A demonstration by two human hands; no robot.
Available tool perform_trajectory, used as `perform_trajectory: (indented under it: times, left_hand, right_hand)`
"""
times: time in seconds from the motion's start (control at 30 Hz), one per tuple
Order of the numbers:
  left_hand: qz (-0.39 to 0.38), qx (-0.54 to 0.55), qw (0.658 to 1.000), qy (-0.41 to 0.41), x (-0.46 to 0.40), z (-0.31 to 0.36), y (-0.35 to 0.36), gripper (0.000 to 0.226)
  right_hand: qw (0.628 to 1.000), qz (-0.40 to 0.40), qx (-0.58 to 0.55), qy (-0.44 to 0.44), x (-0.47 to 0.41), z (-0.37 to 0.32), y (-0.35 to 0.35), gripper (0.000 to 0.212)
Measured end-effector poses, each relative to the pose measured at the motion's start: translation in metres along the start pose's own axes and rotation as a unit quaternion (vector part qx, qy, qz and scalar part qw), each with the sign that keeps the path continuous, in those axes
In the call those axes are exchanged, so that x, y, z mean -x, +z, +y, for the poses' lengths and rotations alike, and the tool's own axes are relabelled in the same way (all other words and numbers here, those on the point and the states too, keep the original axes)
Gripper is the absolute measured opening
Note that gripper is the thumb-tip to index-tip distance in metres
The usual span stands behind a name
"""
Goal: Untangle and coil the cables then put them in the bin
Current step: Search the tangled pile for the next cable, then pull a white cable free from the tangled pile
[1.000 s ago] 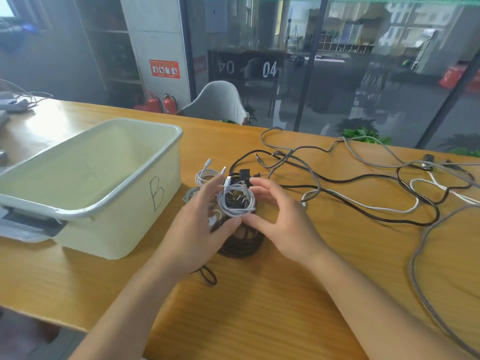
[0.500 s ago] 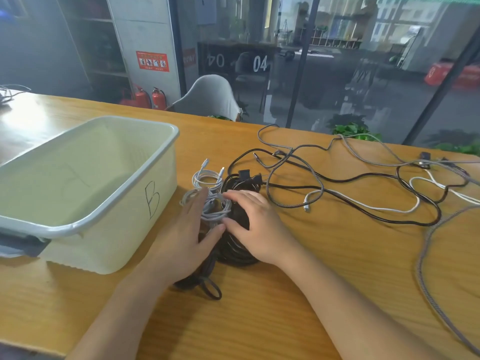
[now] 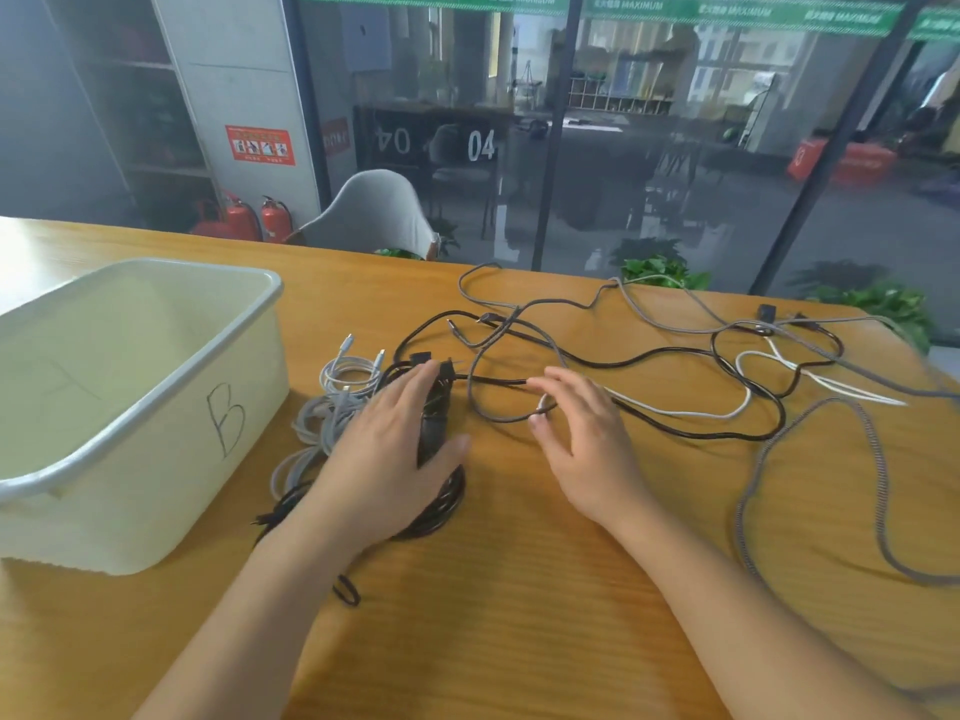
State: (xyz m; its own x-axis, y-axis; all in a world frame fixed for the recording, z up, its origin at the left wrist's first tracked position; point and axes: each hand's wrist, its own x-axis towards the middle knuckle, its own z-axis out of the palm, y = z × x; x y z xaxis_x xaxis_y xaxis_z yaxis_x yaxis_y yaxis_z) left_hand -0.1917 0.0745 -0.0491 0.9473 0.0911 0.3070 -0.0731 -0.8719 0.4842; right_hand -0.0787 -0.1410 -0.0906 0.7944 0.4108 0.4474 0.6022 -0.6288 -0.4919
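1. One pale bin (image 3: 156, 407) marked "B".
2. Two hands: left hand (image 3: 387, 454), right hand (image 3: 587, 449).
3. Under the left fingers, one black coil (image 3: 441, 501) and perhaps two grey coils (image 3: 332, 407).
4. Beyond the right fingertips, roughly four loose cables (image 3: 675, 356), too tangled to count surely.
5. Two fire extinguishers (image 3: 260, 220).
6. One chair (image 3: 374, 210).

Soft daylight comes through the glass wall (image 3: 675, 148) beyond the far edge of the tabletop (image 3: 519, 589), and the wood is evenly bright. A washed-out glare sits at the far left corner of the tabletop. Shadows are faint and short, lying just under the hands and beside the bin (image 3: 140, 407). The glass carries hazy reflections. The wide lens bends straight lines toward the edges, and the right edge of the picture is smeared with blur.
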Motion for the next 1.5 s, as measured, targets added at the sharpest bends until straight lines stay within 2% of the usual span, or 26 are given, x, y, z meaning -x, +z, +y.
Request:
perform_trajectory:
  times: [0.07,0.23,0.37,0.5,0.77,0.87,0.97,1.07,1.17,1.3,1.37,1.43,1.5]
  left_hand:
    - [-0.005,0.014,1.0,0.025,-0.008,0.018,0.016,0.083]
    - [-0.033,0.034,0.997,0.062,-0.029,0.063,0.059,0.077]
    - [-0.061,0.032,0.995,0.075,-0.05,0.087,0.091,0.071]
    - [-0.065,-0.027,0.994,0.086,-0.066,0.091,0.119,0.067]
    - [-0.037,-0.037,0.995,0.08,-0.065,0.062,0.138,0.064]
    - [-0.001,-0.009,0.995,0.099,-0.061,0.064,0.137,0.06]
    - [0.035,0.028,0.993,0.113,-0.059,0.069,0.134,0.051]
    - [0.045,0.061,0.99,0.118,-0.057,0.08,0.13,0.047]
    - [0.037,0.118,0.986,0.109,-0.054,0.091,0.124,0.047]
    - [-0.004,0.151,0.985,0.088,-0.048,0.101,0.118,0.05]
    - [-0.055,0.258,0.964,0.027,-0.047,0.105,0.117,0.054]
    - [-0.079,0.402,0.911,-0.052,-0.048,0.109,0.115,0.056]
    - [-0.083,0.496,0.856,-0.119,-0.05,0.112,0.11,0.051]
  right_hand:
    - [0.999,-0.002,0.031,0.025,0.0,0.023,-0.015,0.041]
    - [0.982,-0.088,0.111,0.126,0.001,0.072,-0.043,0.049]
    - [0.982,-0.049,0.135,0.126,-0.004,0.092,-0.052,0.04]
    - [0.982,-0.013,0.116,0.147,-0.003,0.1,-0.06,0.023]
    - [0.975,-0.043,0.097,0.196,-0.005,0.1,-0.069,0.016]
    - [0.977,0.005,0.074,0.202,-0.004,0.099,-0.063,0.017]
    - [0.973,0.111,-0.025,0.2,0.003,0.093,-0.065,0.017]
    - [0.968,0.189,-0.077,0.144,0.013,0.075,-0.071,0.015]
    - [0.97,0.196,-0.106,0.094,0.023,0.059,-0.071,0.014]
    - [0.957,0.227,-0.148,0.101,0.026,0.055,-0.077,0.013]
    - [0.959,0.194,-0.184,0.091,0.031,0.052,-0.075,0.013]
    - [0.963,0.121,-0.232,0.068,0.037,0.048,-0.069,0.012]
    - [0.967,0.026,-0.251,0.039,0.042,0.045,-0.064,0.012]
